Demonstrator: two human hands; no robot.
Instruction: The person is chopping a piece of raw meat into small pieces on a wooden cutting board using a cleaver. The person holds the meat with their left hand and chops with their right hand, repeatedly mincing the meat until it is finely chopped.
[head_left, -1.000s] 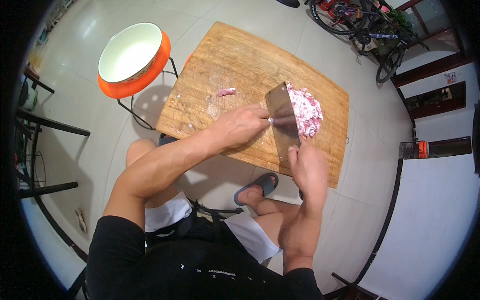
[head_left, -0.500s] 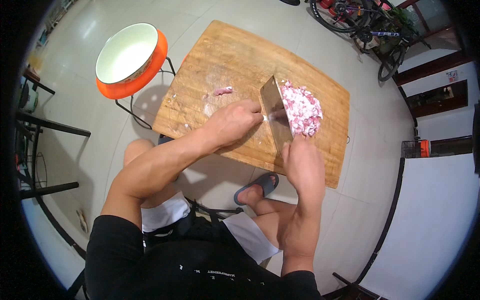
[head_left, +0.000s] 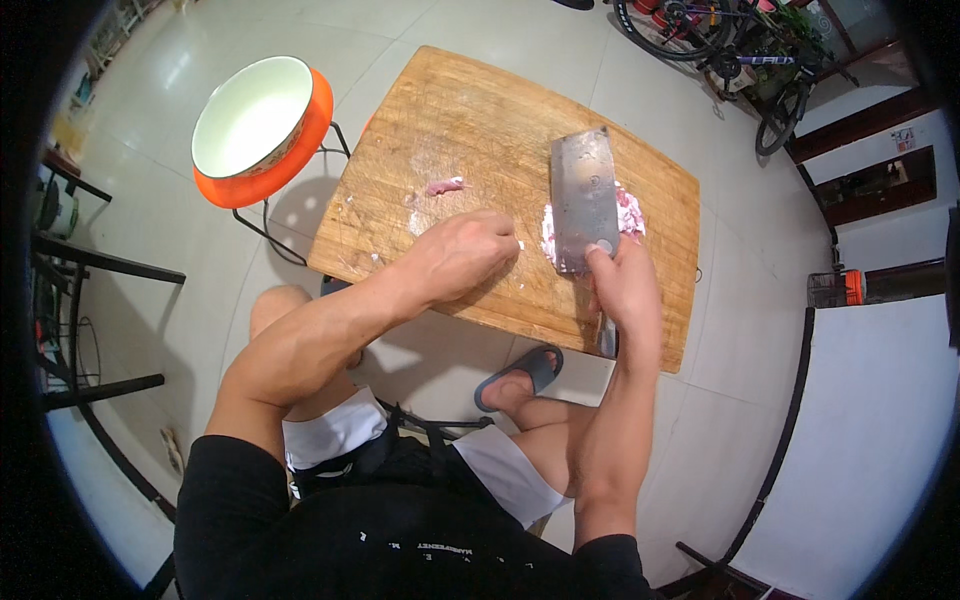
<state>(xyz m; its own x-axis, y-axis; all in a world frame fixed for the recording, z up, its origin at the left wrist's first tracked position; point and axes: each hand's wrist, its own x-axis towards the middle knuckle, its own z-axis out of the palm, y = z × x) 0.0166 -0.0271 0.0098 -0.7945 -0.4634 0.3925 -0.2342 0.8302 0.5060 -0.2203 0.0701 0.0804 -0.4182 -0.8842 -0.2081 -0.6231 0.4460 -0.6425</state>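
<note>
Head view: wooden board (head_left: 480, 110) was the biggest item in the work area, scarred by cuts, right in front of the person. Orange stool (head_left: 222, 193) stood off its left side, pale bowl (head_left: 255, 112) on top. Cleaver (head_left: 583, 195) was over the meat pile (head_left: 630, 212) on the board's right half, broad face up, handle toward the person. Couldn't tell if steel touched meat.

Right hand (head_left: 627, 282): fingers closed round the handle, thumb up by the blade's heel. Left hand (head_left: 462, 252): fingers curled in, left of the blade and apart from it. Couldn't tell if they had hold of anything; a pale bit (head_left: 520, 246) showed right at the fingertips.

My judgement on doing it well: firm grip, loose wrist, blade kept level while broad side up so nothing slid off. With the edge down, left fingertips needed to be tucked, knuckles toward the steel; short downward strokes beat dragging.

Meat looked finely chopped, pink with plenty of white fat, probably moist and sticky. Blade hid the pile's middle; edges showed both sides. Strip (head_left: 445, 186), darker pink, lay apart, beyond the left hand. White scrap (head_left: 376, 258) sat near the board's near edge.
</note>
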